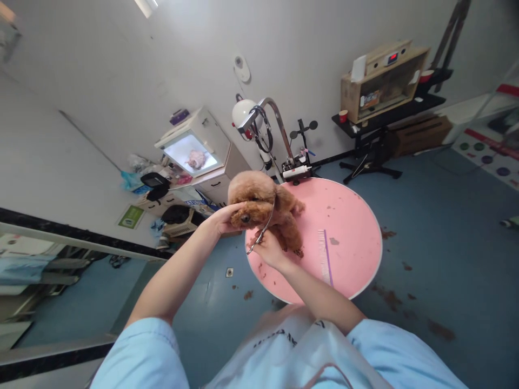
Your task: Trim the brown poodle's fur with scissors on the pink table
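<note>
A curly brown dog [252, 186] is on a round pink grooming table [352, 232], its muzzle turned toward me. My left hand [227, 219] cups the side of its muzzle, the fingers partly hidden by the fur. In my right hand [268, 247] is a pair of grooming scissors [265, 227], the blades pointing up along the side of the dog's face near its ear. A comb [326, 256] with a purple spine lies on the table to the right of my right forearm.
A metal grooming arm [279, 116] and a white lamp head [244, 113] rise behind the table. A white tube [295, 172] lies at its back edge. Hair clippings [389, 297] are scattered on the blue floor. A lit white cabinet [194, 154] stands back left, a wooden box [383, 81] back right.
</note>
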The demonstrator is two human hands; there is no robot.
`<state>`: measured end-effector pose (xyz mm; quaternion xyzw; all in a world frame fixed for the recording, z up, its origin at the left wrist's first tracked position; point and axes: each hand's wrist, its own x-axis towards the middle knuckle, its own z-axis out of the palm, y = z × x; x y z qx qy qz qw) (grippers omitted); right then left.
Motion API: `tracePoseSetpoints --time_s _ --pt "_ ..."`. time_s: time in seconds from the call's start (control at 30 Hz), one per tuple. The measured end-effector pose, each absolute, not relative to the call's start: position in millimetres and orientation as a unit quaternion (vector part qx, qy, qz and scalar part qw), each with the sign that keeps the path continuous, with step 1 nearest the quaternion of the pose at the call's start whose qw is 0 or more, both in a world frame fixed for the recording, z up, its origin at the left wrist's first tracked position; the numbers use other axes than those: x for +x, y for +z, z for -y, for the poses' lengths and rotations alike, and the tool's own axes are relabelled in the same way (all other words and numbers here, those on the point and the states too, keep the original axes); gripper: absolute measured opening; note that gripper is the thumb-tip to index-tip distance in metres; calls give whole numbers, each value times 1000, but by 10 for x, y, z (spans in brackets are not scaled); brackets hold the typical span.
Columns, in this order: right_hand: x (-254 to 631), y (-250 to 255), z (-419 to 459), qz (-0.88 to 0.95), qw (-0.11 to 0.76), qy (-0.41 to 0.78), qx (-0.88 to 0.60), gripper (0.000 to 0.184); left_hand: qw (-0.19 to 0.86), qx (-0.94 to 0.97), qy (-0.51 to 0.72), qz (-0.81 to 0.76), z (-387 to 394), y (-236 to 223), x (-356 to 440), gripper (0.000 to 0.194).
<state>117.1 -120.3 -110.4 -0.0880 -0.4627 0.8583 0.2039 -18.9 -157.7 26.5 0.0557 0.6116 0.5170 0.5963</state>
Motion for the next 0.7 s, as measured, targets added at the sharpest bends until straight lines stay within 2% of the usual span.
tracePoseSetpoints --time_s 0.1,0.23,0.37,0.7 --pt "1128 -1239 1150 483 227 840 -94 27 600 56 525 -601 1574 269 -167 35" --pt "1103 -1351 1004 562 243 781 -123 29 605 54 525 -596 1559 259 -154 36" --pt "1121 -1336 846 644 235 714 -142 23 613 50 519 -593 1554 250 -180 40" --pt "1258 -1235 608 786 194 557 -183 24 578 52 508 -637 1547 281 -192 42"
